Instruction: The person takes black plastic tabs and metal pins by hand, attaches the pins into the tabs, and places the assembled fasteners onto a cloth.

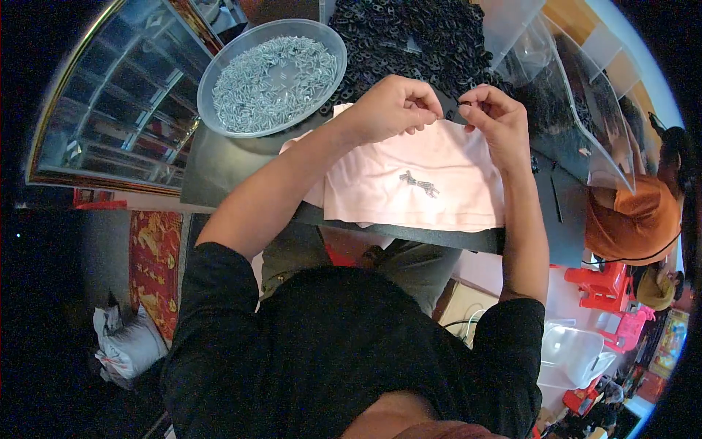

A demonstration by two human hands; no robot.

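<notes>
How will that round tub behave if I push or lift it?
The tub is probably heavy for its size, given the many metal-looking pieces inside. They lie loose, so they'd likely slide if it tilts. Its translucent wall looks like plastic and may flex.

A dark table (227, 174) carries a bowl (205, 91) left of the left hand (395, 110). Beyond both hands spreads a pile of black parts (446, 29); a cloth (373, 175) lies beneath them, and a rod (556, 197) right of the right hand (501, 123).
</notes>
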